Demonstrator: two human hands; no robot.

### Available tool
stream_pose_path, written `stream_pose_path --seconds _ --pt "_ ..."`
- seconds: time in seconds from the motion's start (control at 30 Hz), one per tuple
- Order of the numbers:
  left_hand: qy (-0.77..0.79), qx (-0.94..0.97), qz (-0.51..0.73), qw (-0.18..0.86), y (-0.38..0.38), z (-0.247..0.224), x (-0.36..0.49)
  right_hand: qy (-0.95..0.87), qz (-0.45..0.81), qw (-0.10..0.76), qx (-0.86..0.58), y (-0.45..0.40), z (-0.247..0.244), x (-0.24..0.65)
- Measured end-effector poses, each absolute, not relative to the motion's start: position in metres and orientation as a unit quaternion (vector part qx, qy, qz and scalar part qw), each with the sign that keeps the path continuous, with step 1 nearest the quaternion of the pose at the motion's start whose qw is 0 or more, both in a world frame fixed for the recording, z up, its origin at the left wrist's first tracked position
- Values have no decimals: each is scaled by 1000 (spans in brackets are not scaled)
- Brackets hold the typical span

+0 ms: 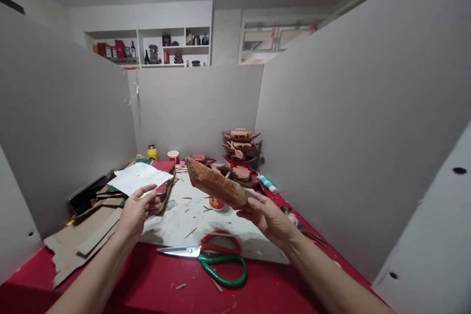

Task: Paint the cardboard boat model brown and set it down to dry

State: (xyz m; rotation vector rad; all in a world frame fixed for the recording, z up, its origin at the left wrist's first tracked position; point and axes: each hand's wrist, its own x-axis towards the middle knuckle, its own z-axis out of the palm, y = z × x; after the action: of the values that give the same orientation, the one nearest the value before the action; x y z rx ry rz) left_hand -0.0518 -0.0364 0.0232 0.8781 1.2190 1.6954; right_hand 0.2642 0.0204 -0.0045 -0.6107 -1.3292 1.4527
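My right hand [268,218] grips the near end of a brown boat-shaped model [217,184], its bow pointing up and to the left. The model is tilted in the air over a pale work sheet [180,225] and partly hides a red cup [216,203]. My left hand [142,206] is raised left of the model, not touching it, with curled fingers near each other; whether something small is between them cannot be seen. Scissors [206,253] with one red and one green handle lie near the front edge of the sheet.
Cardboard pieces [83,238] and white paper [140,178] lie at the left. Stacked brown boat models [241,146], a paper cup [173,157], a yellow bottle [152,152] and a glue bottle [268,184] stand or lie farther back. Grey partitions [195,108] enclose the table.
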Motion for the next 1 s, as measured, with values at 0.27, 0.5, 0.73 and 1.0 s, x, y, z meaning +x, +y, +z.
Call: stream_pose_path --seconds 0.27,0.5,0.73,1.0 --pt "490 360 662 438 -32 13 -58 -510 654 507 -235 13 8 251" --pt "491 391 689 362 -32 5 -59 -469 695 505 -206 11 13 239" --pt "480 521 700 89 -66 13 -34 -470 695 495 -224 19 6 235" --pt "349 698 613 -124 -81 -10 -24 -451 706 508 -200 17 2 234"
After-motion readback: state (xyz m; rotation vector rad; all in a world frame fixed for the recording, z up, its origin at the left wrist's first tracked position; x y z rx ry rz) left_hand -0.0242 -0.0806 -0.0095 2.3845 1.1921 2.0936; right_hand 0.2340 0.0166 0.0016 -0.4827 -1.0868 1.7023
